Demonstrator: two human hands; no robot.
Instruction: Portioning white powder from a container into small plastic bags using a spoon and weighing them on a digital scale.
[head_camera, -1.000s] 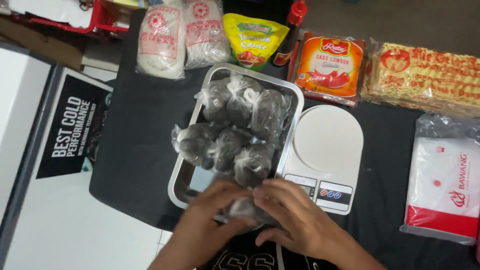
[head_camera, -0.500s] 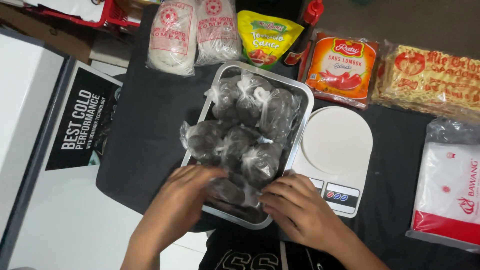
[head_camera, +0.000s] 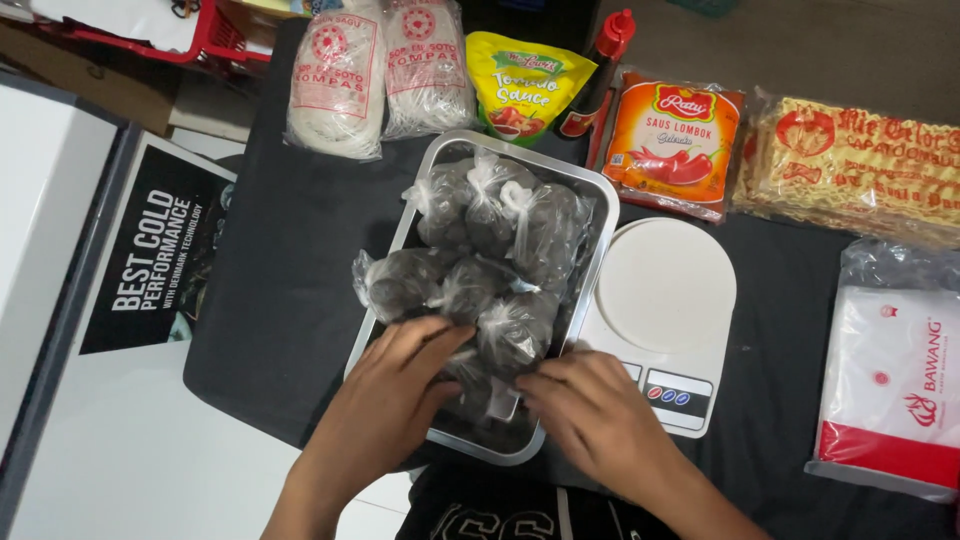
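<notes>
Black table (head_camera: 290, 270) holds a tray (head_camera: 596, 262). I see my left hand (head_camera: 385, 400) and right hand (head_camera: 590, 420), fingers curled on one dark bag (head_camera: 478, 392) between them, left nearer.

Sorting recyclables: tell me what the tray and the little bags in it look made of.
Tray: looks like metal, probably steel or aluminium, judging by its silvery, reflective rim. Little bags: thin clear plastic film, glossy and crinkled, knotted at the top, with dark contents showing through.
</notes>
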